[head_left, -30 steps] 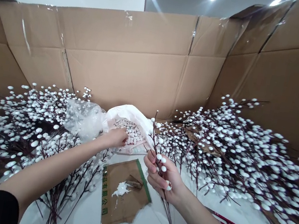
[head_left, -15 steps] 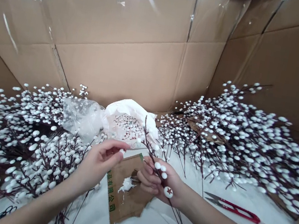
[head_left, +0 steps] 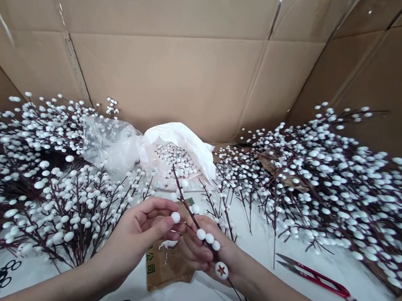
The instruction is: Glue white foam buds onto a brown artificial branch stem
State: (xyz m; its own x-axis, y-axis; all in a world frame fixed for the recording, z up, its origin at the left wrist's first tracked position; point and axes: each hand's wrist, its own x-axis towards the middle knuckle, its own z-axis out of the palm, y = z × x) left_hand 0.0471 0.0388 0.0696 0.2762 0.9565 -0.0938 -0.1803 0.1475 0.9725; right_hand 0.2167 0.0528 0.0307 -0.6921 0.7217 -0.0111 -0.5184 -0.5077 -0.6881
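My left hand (head_left: 143, 231) pinches a small white berry (head_left: 175, 217) between thumb and fingers, close beside the stem in the other hand. Closed around a dark brown berry stem (head_left: 188, 201) is my right hand (head_left: 212, 248). Several white berries sit along this stem, and a lower one (head_left: 222, 270) shows a reddish-brown star mark. Under the hands lies a piece of brown cardboard (head_left: 167, 274) with green printed characters and a blob of white paste (head_left: 168, 244), partly covered by the fingers.
White-berried branches are heaped at left (head_left: 72, 216) and right (head_left: 341, 191). Behind the hands lies a white bag (head_left: 173, 132) of loose berries, beside clear plastic (head_left: 108, 144). Red-handled thread snips (head_left: 318, 279) rest at right, black rings (head_left: 0, 276) at lower left. Cardboard walls (head_left: 159, 76) enclose the table.
My left hand has moved right with its berry, up to the stem in my right hand. The stem has shifted slightly left and lower. The camera view has tilted down.
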